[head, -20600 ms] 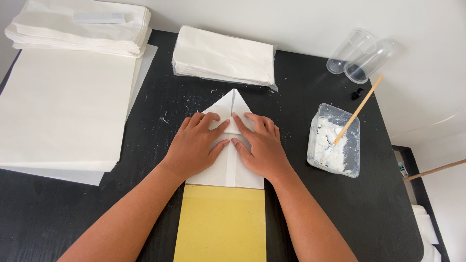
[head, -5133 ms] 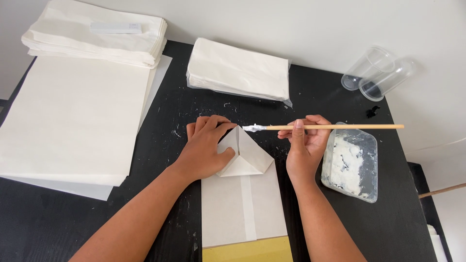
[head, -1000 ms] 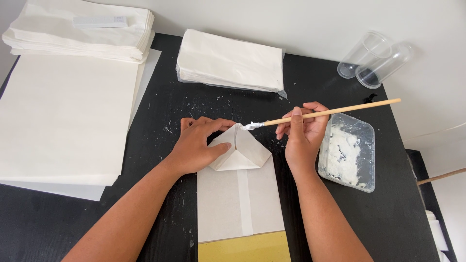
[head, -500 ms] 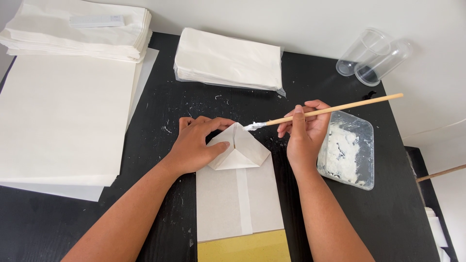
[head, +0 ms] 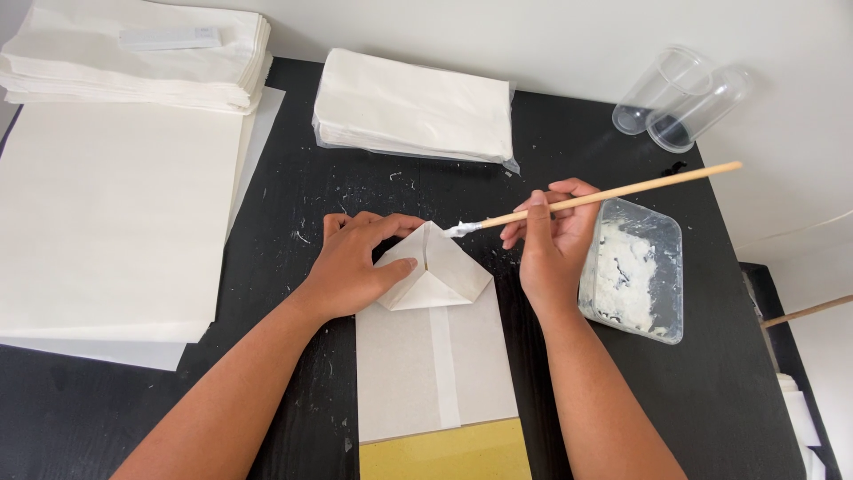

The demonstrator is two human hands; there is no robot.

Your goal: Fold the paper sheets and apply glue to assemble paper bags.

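Right hand (head: 553,249) grips brush (head: 604,196) (tip pointing left); left hand (head: 355,267) presses folded paper (head: 435,276).

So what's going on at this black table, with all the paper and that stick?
A person is gluing a folded paper bag. The left hand presses down the bag's triangular folded end, while the right hand holds a wooden stick, its paste-coated tip at the fold's peak. A clear tray of white paste sits by the right hand; stacks of white paper lie behind.
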